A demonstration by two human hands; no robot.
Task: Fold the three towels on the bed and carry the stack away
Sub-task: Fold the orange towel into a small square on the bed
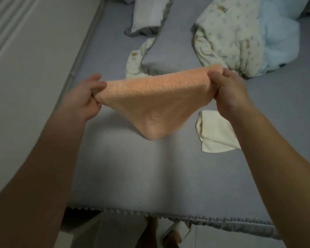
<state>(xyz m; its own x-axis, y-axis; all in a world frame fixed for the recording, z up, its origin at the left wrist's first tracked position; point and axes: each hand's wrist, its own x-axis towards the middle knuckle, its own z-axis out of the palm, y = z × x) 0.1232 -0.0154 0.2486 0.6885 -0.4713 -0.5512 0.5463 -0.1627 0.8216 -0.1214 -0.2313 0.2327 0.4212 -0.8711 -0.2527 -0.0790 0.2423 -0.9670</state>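
The orange towel (156, 97) hangs in the air above the bed (125, 169), stretched between both hands along its upper edge, its lower part sagging to a soft point that hangs just above the grey sheet; whether that point touches the sheet cannot be told. The left hand (87, 99) pinches the towel's left corner, thumb and curled fingers closed on the cloth; the right hand (229, 92) grips the right corner the same way, thumb on top, fingers curled beneath. Just below the right wrist a cream towel (217, 133) lies on the sheet, partly folded, its far side hidden by the forearm. Beyond the hands a rumpled printed blanket (229, 38) sits near the head of the bed, with a pale blue fluffy blanket (279, 36) beside it and a pillow (149, 13) further left. A light wall (25, 59) runs along the bed's left side; the bed's near edge carries a scalloped trim (168, 213); a slippered foot (175, 231) shows on the floor below.
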